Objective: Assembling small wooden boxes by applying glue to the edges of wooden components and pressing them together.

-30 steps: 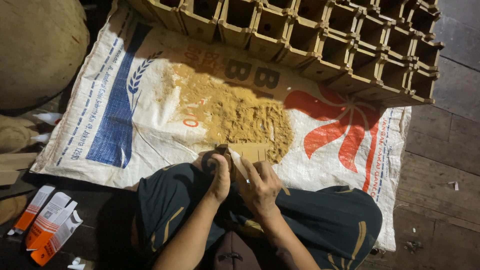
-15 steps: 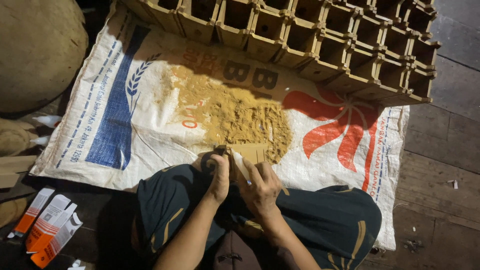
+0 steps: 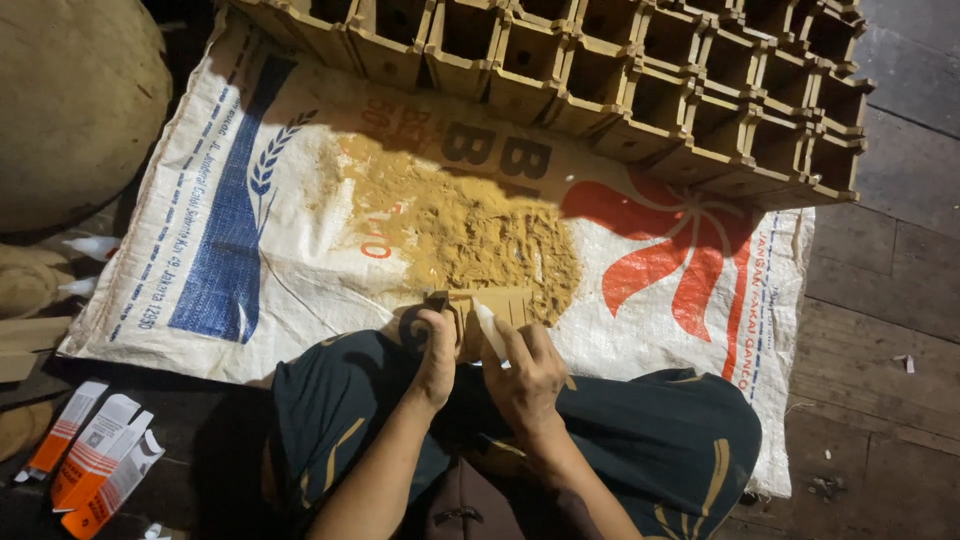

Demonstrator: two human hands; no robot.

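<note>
Both hands work at my lap: left hand (image 3: pixel 432 352) gripping a slotted cardboard piece (image 3: pixel 492 304), right hand (image 3: pixel 527 372) pinching a small white glue bottle (image 3: pixel 489 329) against it, above sawdust (image 3: pixel 470 232) on the sack (image 3: pixel 300 200).

Dark wooden plank floor (image 3: pixel 880 300) lies under a white woven sack (image 3: pixel 250 230), lit from above.

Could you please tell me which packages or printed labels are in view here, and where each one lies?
Woven sack: spread flat on the floor, white with blue and orange-red printing, sawdust on it.
Small cartons: bottom left, slim, orange and white, opened.
No screens or signs visible.
</note>
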